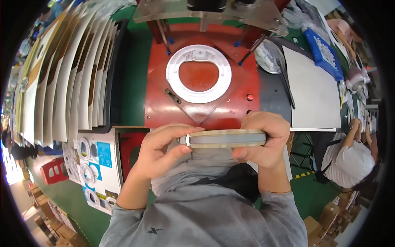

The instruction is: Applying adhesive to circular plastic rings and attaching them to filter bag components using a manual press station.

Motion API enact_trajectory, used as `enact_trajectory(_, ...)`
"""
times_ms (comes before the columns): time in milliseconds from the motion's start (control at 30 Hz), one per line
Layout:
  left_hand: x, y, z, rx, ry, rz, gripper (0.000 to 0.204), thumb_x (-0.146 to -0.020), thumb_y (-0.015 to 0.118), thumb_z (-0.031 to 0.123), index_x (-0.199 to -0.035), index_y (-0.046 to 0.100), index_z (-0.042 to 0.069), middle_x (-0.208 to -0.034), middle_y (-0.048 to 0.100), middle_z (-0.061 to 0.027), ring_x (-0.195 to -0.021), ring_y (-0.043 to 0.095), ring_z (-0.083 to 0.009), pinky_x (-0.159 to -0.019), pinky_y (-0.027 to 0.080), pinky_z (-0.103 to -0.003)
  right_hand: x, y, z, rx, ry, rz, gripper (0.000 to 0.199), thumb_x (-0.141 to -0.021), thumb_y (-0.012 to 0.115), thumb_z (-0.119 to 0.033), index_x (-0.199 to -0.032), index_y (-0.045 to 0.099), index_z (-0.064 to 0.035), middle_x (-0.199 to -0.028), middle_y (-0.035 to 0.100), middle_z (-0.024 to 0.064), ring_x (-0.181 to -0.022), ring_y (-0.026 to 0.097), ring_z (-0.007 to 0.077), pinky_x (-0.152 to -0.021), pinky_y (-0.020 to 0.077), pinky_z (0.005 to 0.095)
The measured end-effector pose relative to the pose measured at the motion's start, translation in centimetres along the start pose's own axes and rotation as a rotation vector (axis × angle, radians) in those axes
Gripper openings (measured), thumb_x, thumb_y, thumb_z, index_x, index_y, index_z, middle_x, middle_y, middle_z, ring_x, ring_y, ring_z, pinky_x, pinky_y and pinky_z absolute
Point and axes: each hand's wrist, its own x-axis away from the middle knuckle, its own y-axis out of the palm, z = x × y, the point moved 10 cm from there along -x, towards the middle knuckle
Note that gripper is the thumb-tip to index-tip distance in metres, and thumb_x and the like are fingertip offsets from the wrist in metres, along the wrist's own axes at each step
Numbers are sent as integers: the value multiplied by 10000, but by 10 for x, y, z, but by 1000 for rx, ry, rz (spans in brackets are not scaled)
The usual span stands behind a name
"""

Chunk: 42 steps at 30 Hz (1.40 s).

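Note:
Close to my body I hold a round, flat part (228,139) edge-on, with two pale yellowish rims and a grey band between them. My left hand (166,144) pinches its left end, thumb and fingers at a small white piece (188,140) there. My right hand (267,136) is wrapped around the right end, thumb below and fingers above. Just beyond, a white plastic ring (199,96) with an off-round opening lies on the red base (160,111) of a press. What the part's flat faces look like is hidden.
The press's clear plate (177,11) and posts stand over the base, with a red button (249,97) at right. Upright cardboard dividers (61,82) fill the left. A bag of white parts (268,57), white board (310,92) and blue tray (323,53) lie right, near another person (354,162).

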Motion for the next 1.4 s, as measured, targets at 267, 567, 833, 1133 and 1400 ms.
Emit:
enact_trajectory(267, -20, 25, 23, -321, 139, -22, 358, -833, 845, 34, -1174, 747, -17, -1073, 794, -139, -939, 775, -286, -831, 593, -348, 16, -35, 20, -146, 179, 17, 307, -815, 914, -175, -944, 715, 20, -892, 720, 69, -772, 663, 110, -655, 484, 265)
enact_trajectory(567, -10, 24, -24, -195, -83, 50, 339, -856, 814, -15, -1187, 742, -38, -1103, 793, -148, -975, 763, -226, -876, 580, -318, 61, -224, 102, 919, 528, 573, 287, -981, 750, -207, -1167, 696, 6, -1109, 715, 157, -961, 688, 219, -833, 538, 359)
enact_trajectory(833, -8, 21, -34, -165, -133, 45, 321, -856, 824, 33, -1166, 756, -15, -1096, 791, -147, -973, 767, -266, -886, 577, -338, 45, -232, 107, 975, 494, 607, 196, -1009, 719, -170, -1041, 668, 17, -895, 730, 128, -775, 698, 225, -727, 542, 343)
enact_trajectory(1133, -9, 20, -35, -147, -124, 57, 327, -851, 826, 42, -1164, 752, -18, -1099, 789, -151, -966, 765, -272, -881, 576, -341, -8, -212, 107, 993, 440, 495, 205, -995, 724, -197, -1088, 774, -22, -922, 787, 141, -789, 737, 252, -752, 560, 350)
enact_trajectory(1400, -11, 25, -27, -161, -78, 9, 347, -868, 793, -39, -1206, 728, -78, -1106, 791, -156, -1002, 754, -197, -921, 564, -303, 9, -223, 97, 978, 494, 557, 208, -993, 723, -194, -1090, 787, -22, -914, 785, 146, -791, 737, 240, -761, 561, 337)
